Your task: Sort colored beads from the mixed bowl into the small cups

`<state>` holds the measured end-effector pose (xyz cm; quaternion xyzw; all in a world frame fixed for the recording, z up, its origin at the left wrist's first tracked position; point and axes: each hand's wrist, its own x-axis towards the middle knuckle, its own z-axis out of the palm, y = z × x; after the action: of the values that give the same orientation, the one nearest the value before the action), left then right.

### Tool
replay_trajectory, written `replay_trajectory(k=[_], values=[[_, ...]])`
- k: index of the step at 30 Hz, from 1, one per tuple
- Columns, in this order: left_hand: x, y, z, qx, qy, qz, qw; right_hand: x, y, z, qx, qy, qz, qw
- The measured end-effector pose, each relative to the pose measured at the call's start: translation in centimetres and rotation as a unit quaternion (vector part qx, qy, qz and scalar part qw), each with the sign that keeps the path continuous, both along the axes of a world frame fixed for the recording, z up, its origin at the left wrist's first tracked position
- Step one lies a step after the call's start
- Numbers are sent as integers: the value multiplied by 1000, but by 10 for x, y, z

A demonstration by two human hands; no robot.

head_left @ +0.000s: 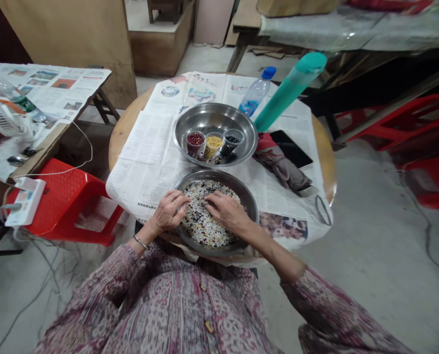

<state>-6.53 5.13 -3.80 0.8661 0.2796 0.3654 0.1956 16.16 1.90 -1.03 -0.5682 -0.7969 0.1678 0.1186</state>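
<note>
A near metal basin (254, 216) holds a mix of white grains (208, 231) with red, yellow and black beans. Over its left rim is my left hand (171, 210), its fingers curled and thumb drawn in close above the grains. My right hand (227, 210) reaches in from the right, fingertips bunched at the middle of the mix. Whatever either hand pinches is too small to make out. Behind stands a larger metal basin (212, 112) with three clear cups: one of red beans (195, 142), one of yellow beans (213, 144) and one of black beans (230, 144).
Newspaper (141, 147) covers the round table (325, 147). Right of the large basin are a blue-capped bottle (254, 93), a green cylinder (291, 91), a folded umbrella (282, 162) and a dark tablet (291, 147). A red stool (68, 201) carrying a power strip (25, 201) stands left.
</note>
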Motion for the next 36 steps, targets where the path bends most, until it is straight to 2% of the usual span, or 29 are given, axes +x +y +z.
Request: replay_trajectory(k=[3, 6, 9, 11, 13, 15, 17, 20, 24, 26, 28, 31, 34, 36], values=[[0, 0, 0, 5, 5, -1, 1000, -5, -19, 8, -35, 40, 93, 994], [1, 0, 0, 12, 6, -1, 1000, -5, -32, 13, -58, 30, 174, 983], [1, 0, 0, 11, 5, -6, 1000, 1, -30, 10, -59, 0, 190, 980], [1, 0, 1, 8, 8, -7, 1000, 9, -21, 6, -32, -23, 142, 989], [1, 0, 1, 9, 8, -5, 1000, 16, -11, 1, 12, -51, 64, 997], [1, 0, 0, 13, 4, -5, 1000, 22, -5, -2, 46, -81, -10, 996], [1, 1, 0, 19, 0, -5, 1000, 23, -4, -3, 53, -92, -55, 993], [1, 1, 0, 21, 6, -1, 1000, 13, -12, -2, 24, -57, -43, 997], [0, 1, -1, 22, 12, 4, 1000, -6, -24, -2, -12, 18, 53, 998], [0, 1, -1, 24, 14, 4, 1000, -9, -23, 1, -3, 53, 66, 996], [0, 1, 0, 24, 11, 2, 1000, -5, -14, 10, 31, 86, 28, 995], [1, 1, 2, 27, -1, -5, 1000, 14, 14, 35, 107, 115, -77, 985], [1, 2, 3, 34, -6, -4, 999, 37, 56, 64, 148, 78, -196, 966], [2, 2, 3, 43, -13, -3, 999, 49, 86, 76, 135, 35, -257, 956]])
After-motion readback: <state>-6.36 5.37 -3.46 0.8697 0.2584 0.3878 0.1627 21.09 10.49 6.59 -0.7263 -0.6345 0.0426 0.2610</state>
